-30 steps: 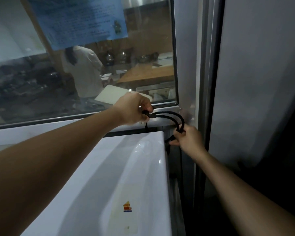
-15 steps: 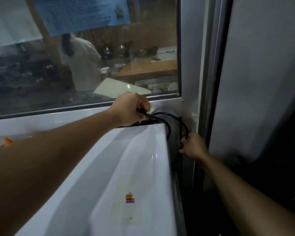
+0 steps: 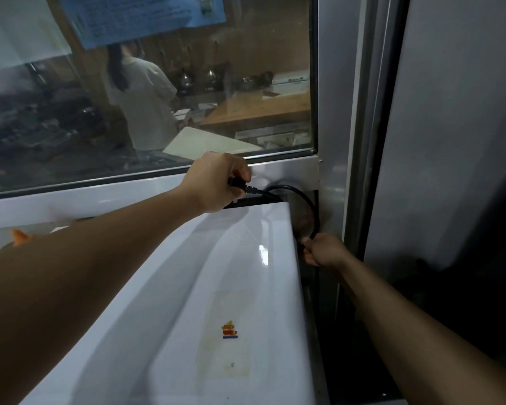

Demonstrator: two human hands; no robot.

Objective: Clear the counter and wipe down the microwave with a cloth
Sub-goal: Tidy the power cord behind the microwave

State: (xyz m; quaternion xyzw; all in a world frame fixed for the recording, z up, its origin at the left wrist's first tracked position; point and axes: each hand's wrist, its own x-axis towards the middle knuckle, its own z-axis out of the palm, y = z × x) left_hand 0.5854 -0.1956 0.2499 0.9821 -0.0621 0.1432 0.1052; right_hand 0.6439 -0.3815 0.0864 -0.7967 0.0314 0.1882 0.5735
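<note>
**Cord held at both ends behind the microwave**

Both hands are closed on the same black power cord (image 3: pixel 303 200), and they are well apart from each other. The left hand (image 3: pixel 216 182) reaches over the far back edge of the white microwave (image 3: pixel 231 273) and pinches the plug end of the cord, with the plug body showing just past its fingers. The right hand (image 3: pixel 323 252) sits lower, beside the microwave's right rear corner, its fingers curled round the cord where it drops into the dark gap next to the metal frame (image 3: pixel 354 141).

Between the two hands the cord makes one arch: it leaves the left hand heading right, curves over the corner, then runs down into the right hand. Its length therefore lies mostly left to right at the top and turns downward on the right-hand side. The right hand is nearer the gap into which the cord falls; the left hand is nearer the window ledge (image 3: pixel 289 168) behind the appliance.

The microwave lies directly under the left forearm and left of the right hand, its glossy top with a small sticker (image 3: pixel 230 331) facing up. No cloth is in view, so wiping has probably not begun; the cord likely needs to be stowed or fed clear first.
</note>
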